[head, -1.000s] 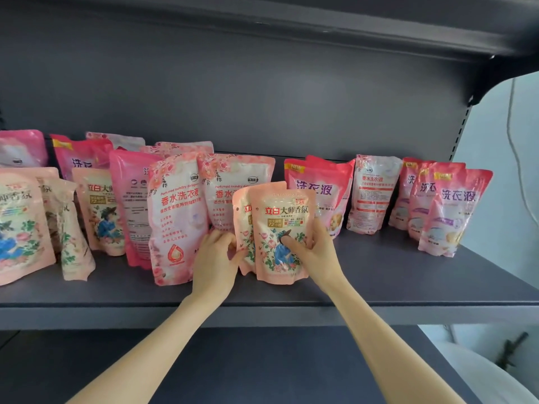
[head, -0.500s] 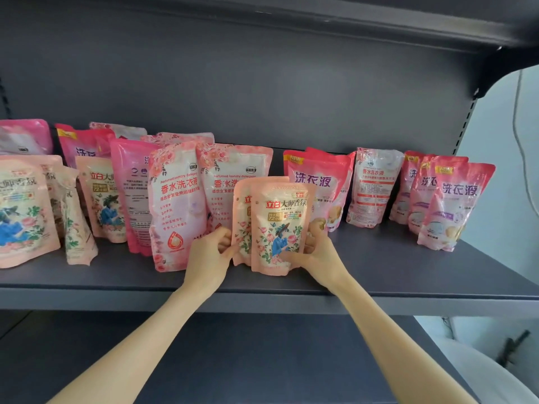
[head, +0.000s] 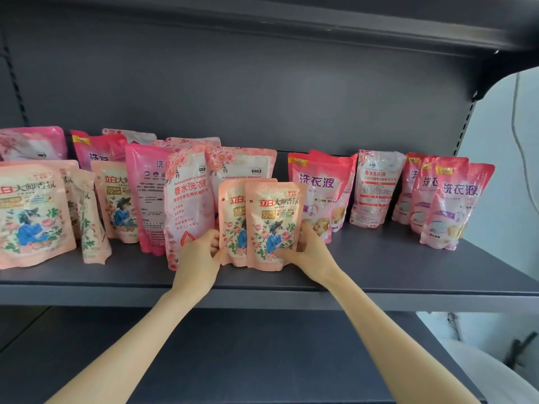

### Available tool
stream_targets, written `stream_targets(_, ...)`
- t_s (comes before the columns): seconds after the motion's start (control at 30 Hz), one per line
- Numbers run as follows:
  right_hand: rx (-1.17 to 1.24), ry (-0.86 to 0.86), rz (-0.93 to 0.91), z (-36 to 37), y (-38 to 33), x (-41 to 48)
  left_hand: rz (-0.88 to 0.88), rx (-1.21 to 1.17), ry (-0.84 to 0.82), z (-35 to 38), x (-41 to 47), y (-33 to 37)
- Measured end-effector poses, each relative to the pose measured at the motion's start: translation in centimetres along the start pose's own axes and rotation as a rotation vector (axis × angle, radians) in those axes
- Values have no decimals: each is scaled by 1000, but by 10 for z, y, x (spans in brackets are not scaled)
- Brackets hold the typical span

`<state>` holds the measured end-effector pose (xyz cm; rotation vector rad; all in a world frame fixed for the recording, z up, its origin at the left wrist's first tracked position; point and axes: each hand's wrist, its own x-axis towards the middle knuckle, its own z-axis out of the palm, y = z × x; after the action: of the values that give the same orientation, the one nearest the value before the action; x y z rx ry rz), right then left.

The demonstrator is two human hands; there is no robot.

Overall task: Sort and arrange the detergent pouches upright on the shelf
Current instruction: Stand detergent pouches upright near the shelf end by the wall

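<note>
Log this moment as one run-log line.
left hand: shut on rear small peach pouch | right hand: shut on front small peach pouch | pouches: upright, overlapping, on shelf front

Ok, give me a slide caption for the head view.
Left hand and right hand steady two small peach pouches upright on the shelf.
</note>
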<state>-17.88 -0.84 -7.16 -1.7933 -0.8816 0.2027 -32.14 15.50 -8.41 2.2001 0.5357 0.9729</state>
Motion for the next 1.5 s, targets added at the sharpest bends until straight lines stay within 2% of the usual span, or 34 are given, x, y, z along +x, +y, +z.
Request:
stream_targets(0.13,-76,-48,5,-7,-5,-5,-12,125,-64,-9,-3,3)
stream_targets(0.33,-286,-61,-39,-22,-17,-17,64,377,23,-20,-18,16)
stream_targets(0.6,-490,37,-54,-72,-21,-18,250,189,-53,16,-30,64)
stream_targets(0.8,-491,152,-99,-127,-21,9,298,32,-78,86,-23,103)
stream_targets(0.97,-395,155,-144,-156,-11,48,154,-75,-35,148,2,121)
stream_targets(1.13,-248,53,-172,-158,2,86,-89,-175,14,182,32,124)
stream_targets(1.27,-158,-17,-228,-153,11,106,-199,-223,54,192,45,123)
stream_targets(1.4,-67,-13,-247,-153,19,116,-250,-123,108,194,50,117)
stream_targets(1.5,39,-15,-216,-160,23,118,-308,-103,59,191,53,113)
